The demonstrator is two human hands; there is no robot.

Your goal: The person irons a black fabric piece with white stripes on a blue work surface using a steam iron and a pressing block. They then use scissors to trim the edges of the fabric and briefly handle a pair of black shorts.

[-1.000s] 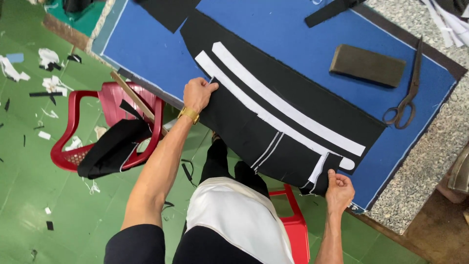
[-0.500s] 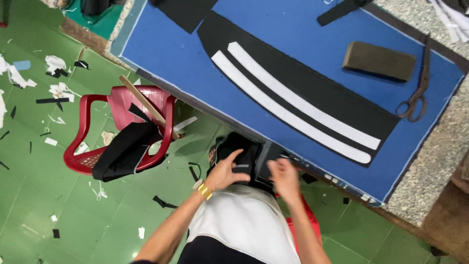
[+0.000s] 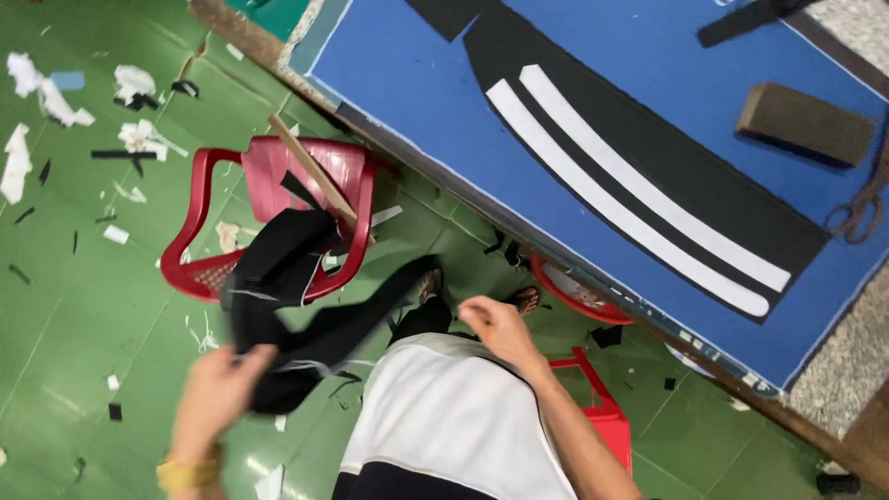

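Left hand (image 3: 215, 393), blurred, is closed on a piece of black cloth (image 3: 319, 329) low over the green floor (image 3: 83, 306), below and in front of the red plastic chair (image 3: 278, 218). The cloth runs from that hand up and to the right in a long strip toward the person's knees; a second bunch of black fabric hangs over the front edge of the chair seat. White threads trail along the cloth near the hand. A yellow band (image 3: 185, 474) sits on the left wrist.

Right hand (image 3: 491, 324) hangs loosely curled, to the right of the chair and just short of the desk edge. It holds nothing that I can make out; blur hides the fingertips. It is apart from the cloth.

A wooden stick (image 3: 310, 176) leans across the chair seat, tilted.

The desk (image 3: 407, 83), covered in blue, lies to the right of the chair. On it is a long curved black panel with two white stripes (image 3: 639, 204), flat, running diagonally away from the chair. Beyond the panel's far end sit a dark rectangular block (image 3: 806, 123) and a pair of scissors (image 3: 861, 199) at the picture edge, partly blurred.

White and black scraps (image 3: 56, 102) are scattered on the floor to the left of the chair. A second red stool (image 3: 602, 417) stands under the desk edge, right of the person's white top (image 3: 444, 417).
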